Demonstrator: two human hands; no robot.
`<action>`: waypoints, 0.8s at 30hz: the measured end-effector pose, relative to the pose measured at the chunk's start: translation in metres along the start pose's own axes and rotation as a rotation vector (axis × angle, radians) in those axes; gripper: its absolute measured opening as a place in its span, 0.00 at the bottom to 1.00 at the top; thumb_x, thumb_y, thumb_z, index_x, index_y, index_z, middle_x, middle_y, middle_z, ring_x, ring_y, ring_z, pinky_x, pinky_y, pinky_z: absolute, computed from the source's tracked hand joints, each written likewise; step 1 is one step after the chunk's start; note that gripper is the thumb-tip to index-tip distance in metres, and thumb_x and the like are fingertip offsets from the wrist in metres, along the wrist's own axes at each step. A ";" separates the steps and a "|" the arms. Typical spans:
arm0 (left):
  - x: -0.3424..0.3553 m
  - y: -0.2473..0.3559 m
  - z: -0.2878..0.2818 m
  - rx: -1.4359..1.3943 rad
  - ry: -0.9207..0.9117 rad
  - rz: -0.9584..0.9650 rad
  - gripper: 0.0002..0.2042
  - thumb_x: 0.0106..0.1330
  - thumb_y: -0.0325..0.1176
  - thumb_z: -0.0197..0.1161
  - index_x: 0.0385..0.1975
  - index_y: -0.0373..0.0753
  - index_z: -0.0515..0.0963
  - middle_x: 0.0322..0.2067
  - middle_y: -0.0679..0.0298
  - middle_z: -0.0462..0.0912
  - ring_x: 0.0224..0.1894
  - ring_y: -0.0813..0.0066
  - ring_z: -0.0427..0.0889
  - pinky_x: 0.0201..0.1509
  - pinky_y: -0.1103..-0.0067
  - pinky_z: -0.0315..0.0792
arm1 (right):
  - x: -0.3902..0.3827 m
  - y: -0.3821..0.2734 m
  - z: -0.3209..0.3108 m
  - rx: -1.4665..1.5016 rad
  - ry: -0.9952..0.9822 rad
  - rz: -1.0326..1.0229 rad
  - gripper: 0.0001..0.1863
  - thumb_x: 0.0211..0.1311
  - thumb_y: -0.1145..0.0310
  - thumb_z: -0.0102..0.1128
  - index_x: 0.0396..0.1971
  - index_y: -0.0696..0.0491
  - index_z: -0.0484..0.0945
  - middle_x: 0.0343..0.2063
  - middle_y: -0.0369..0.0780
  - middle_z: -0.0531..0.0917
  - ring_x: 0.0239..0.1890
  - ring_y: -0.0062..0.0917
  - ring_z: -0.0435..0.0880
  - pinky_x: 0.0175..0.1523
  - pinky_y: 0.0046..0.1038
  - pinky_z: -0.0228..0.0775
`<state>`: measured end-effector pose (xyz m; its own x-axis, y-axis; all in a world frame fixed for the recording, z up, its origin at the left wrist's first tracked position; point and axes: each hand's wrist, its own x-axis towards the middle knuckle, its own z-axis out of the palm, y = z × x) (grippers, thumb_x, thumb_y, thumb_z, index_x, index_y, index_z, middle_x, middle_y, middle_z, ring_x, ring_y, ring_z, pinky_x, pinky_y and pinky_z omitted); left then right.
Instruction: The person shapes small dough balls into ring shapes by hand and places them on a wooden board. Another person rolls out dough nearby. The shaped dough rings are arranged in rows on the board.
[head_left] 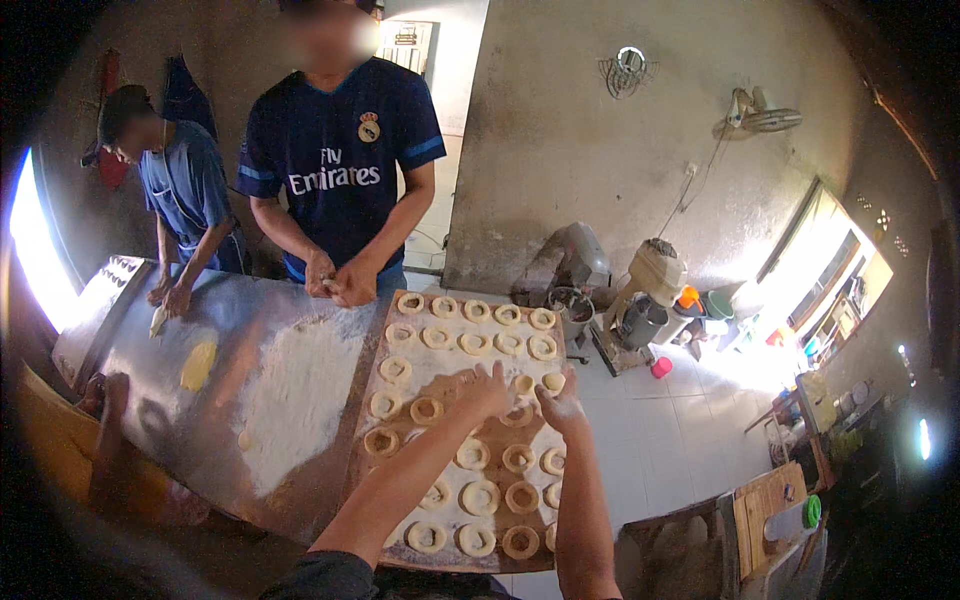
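A floured wooden board (365, 485) holds several rows of pale dough rings (474, 452). Over its middle, my left hand (483, 392) reaches from below with fingers loosely bent and apart, nothing visible in them. At the right side, my right hand (559, 405) has its fingers around a small round dough piece (553, 383). Between my hands lies another small dough piece (523, 384), just left of the one in my right hand.
A steel table (230, 375) adjoins the board on the left. One co-worker (340, 180) stands across it, hands together; another (185, 190) bends over dough at left. Mixers (645, 285), buckets and a pink cup (661, 367) stand on the floor behind. A chair (760, 530) is at lower right.
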<state>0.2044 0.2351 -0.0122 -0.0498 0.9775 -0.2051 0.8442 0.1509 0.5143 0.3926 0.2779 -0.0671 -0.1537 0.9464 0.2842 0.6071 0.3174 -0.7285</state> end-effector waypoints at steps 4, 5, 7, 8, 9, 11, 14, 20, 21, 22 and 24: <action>-0.006 -0.006 0.004 0.140 -0.047 0.077 0.35 0.64 0.43 0.57 0.70 0.38 0.54 0.64 0.37 0.59 0.66 0.39 0.62 0.69 0.52 0.55 | -0.011 -0.048 0.005 -0.412 -0.388 0.349 0.47 0.59 0.46 0.59 0.71 0.53 0.49 0.56 0.55 0.75 0.60 0.52 0.73 0.68 0.47 0.56; 0.002 -0.013 0.016 0.162 -0.028 0.085 0.36 0.63 0.40 0.59 0.70 0.38 0.54 0.64 0.37 0.60 0.65 0.39 0.62 0.68 0.53 0.56 | -0.017 -0.055 0.018 -0.472 -0.352 0.367 0.47 0.58 0.46 0.59 0.71 0.52 0.49 0.55 0.55 0.76 0.59 0.51 0.74 0.67 0.47 0.57; 0.003 -0.015 0.029 0.169 -0.005 0.118 0.36 0.60 0.36 0.61 0.70 0.39 0.56 0.62 0.39 0.61 0.65 0.40 0.62 0.66 0.53 0.58 | -0.026 -0.065 0.031 -0.603 -0.257 0.402 0.47 0.58 0.47 0.60 0.71 0.51 0.49 0.53 0.54 0.78 0.56 0.48 0.78 0.65 0.46 0.60; -0.001 -0.015 0.029 0.158 0.004 0.132 0.36 0.60 0.35 0.62 0.69 0.39 0.56 0.61 0.39 0.62 0.64 0.40 0.63 0.65 0.53 0.58 | -0.028 -0.073 0.027 -0.636 -0.272 0.443 0.48 0.56 0.48 0.61 0.72 0.51 0.48 0.54 0.54 0.78 0.55 0.46 0.79 0.62 0.46 0.65; -0.002 -0.014 0.026 0.148 0.009 0.151 0.36 0.59 0.34 0.62 0.69 0.39 0.57 0.61 0.40 0.63 0.63 0.40 0.63 0.64 0.52 0.59 | -0.027 -0.082 0.022 -0.661 -0.274 0.434 0.49 0.56 0.49 0.61 0.72 0.51 0.47 0.54 0.54 0.77 0.56 0.46 0.78 0.61 0.46 0.65; -0.010 -0.024 0.019 0.118 -0.040 0.199 0.36 0.61 0.34 0.60 0.70 0.40 0.54 0.62 0.39 0.61 0.64 0.40 0.63 0.63 0.50 0.60 | -0.037 -0.090 0.024 -0.701 -0.328 0.425 0.49 0.55 0.49 0.62 0.72 0.51 0.47 0.55 0.54 0.77 0.57 0.45 0.77 0.59 0.46 0.67; -0.021 -0.039 0.005 -0.018 0.029 0.242 0.34 0.64 0.33 0.58 0.70 0.40 0.53 0.63 0.37 0.60 0.64 0.40 0.63 0.64 0.50 0.61 | -0.042 -0.090 0.035 -0.654 -0.231 0.384 0.48 0.56 0.56 0.63 0.72 0.52 0.46 0.51 0.55 0.79 0.53 0.48 0.79 0.56 0.47 0.70; -0.112 -0.153 -0.042 -0.352 0.476 0.161 0.27 0.66 0.35 0.56 0.66 0.39 0.61 0.49 0.39 0.75 0.51 0.41 0.77 0.54 0.57 0.72 | -0.074 -0.224 0.117 -0.284 -0.309 -0.047 0.28 0.58 0.66 0.60 0.58 0.55 0.67 0.46 0.56 0.81 0.46 0.52 0.80 0.52 0.47 0.71; -0.132 -0.190 -0.050 -0.449 0.498 0.113 0.26 0.66 0.34 0.56 0.64 0.38 0.62 0.48 0.40 0.76 0.50 0.42 0.78 0.54 0.58 0.72 | -0.081 -0.241 0.143 -0.171 -0.401 -0.077 0.24 0.58 0.66 0.59 0.55 0.55 0.71 0.45 0.56 0.81 0.46 0.52 0.80 0.52 0.46 0.71; -0.152 -0.225 -0.059 -0.549 0.522 0.089 0.24 0.67 0.33 0.56 0.63 0.38 0.63 0.47 0.41 0.78 0.49 0.43 0.79 0.53 0.59 0.73 | -0.088 -0.236 0.187 -0.010 -0.467 -0.334 0.19 0.55 0.67 0.61 0.48 0.53 0.76 0.41 0.55 0.81 0.46 0.51 0.80 0.51 0.45 0.72; -0.212 -0.294 -0.078 -0.718 0.533 -0.208 0.18 0.67 0.34 0.56 0.53 0.33 0.69 0.44 0.42 0.81 0.48 0.44 0.80 0.49 0.58 0.74 | -0.109 -0.294 0.259 -0.078 -0.800 -0.171 0.19 0.58 0.65 0.59 0.50 0.50 0.76 0.39 0.52 0.82 0.46 0.49 0.80 0.52 0.44 0.72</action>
<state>-0.0748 -0.0052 -0.0554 -0.5536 0.8322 -0.0320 0.2653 0.2127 0.9404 0.0285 0.0973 -0.0451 -0.7404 0.6518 -0.1644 0.5727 0.4836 -0.6619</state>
